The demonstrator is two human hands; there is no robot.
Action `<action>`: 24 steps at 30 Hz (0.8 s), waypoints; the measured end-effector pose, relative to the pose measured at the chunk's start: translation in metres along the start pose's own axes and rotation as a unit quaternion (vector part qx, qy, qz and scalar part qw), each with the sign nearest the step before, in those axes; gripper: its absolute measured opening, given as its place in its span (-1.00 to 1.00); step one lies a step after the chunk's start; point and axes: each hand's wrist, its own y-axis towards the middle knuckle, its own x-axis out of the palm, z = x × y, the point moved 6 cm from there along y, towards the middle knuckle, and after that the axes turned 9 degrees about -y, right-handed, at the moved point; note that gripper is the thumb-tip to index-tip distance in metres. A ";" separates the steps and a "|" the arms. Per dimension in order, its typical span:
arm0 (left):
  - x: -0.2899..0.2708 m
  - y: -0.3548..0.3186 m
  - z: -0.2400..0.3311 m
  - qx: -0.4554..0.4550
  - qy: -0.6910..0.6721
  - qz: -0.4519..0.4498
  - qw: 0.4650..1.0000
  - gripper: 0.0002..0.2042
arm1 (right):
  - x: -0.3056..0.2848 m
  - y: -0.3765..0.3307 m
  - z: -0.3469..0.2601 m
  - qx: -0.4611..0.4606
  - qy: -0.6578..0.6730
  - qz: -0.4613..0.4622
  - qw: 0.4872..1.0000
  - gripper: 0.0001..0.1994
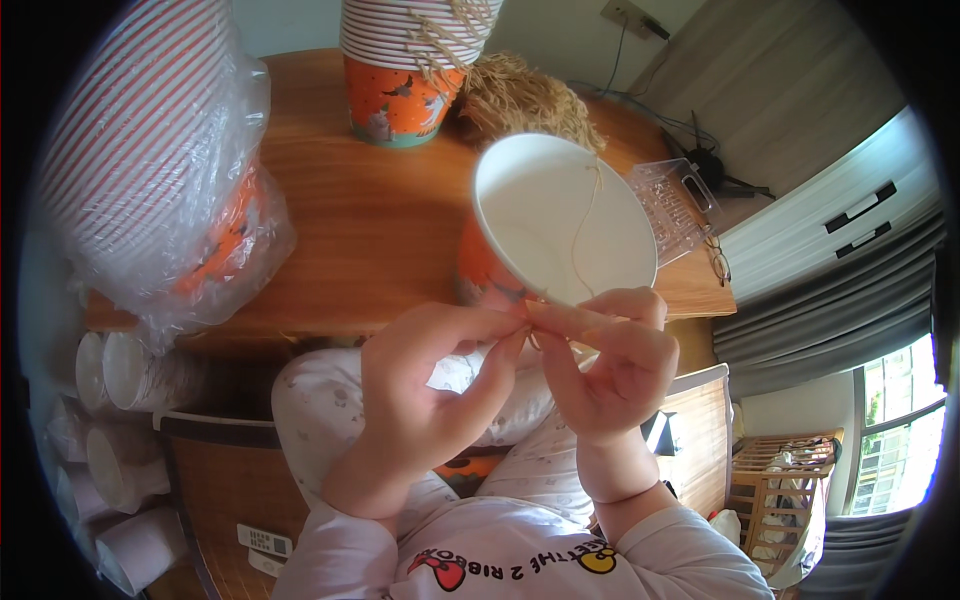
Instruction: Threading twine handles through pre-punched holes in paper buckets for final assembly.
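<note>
Pinching thumb to forefinger with the left hand (pixel 420 360), and matching that with the right hand (pixel 618 365), tip close to tip, just by the near rim of the orange paper bucket (pixel 535 215)! Gripping, by the look of it, a bit of thin twine (pixel 577 237); can't tell exactly how much, behind those fingertips. Now to the bucket: right by the near edge of the desk (pixel 360 230), toward the right corner. Risky spot! Could tip over that edge on one sharp tug, without a palm around it. Could tear at the rim, too, if yanked against. Watch the twine: hanging slack across the mouth, might snag, might slip from so tiny a pinch. And mind the glasses (pixel 718 260) near that right corner, easily knocked by a sideways shove.
</note>
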 end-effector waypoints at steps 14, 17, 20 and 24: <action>0.002 0.001 0.006 0.044 0.046 -0.018 0.998 -0.87 | -0.007 0.003 -0.013 -0.060 -0.088 -0.002 0.994 -0.60; 0.002 0.001 0.010 0.058 0.087 -0.011 0.995 -0.88 | -0.010 0.001 -0.014 -0.057 -0.082 0.023 0.995 -0.58; 0.002 0.001 0.009 0.047 0.077 -0.005 0.996 -0.88 | -0.010 -0.003 -0.013 -0.042 -0.110 0.010 0.993 -0.57; 0.005 0.004 0.004 -0.009 0.053 -0.039 0.998 -0.90 | -0.010 -0.016 -0.002 -0.026 -0.106 0.026 0.994 -0.56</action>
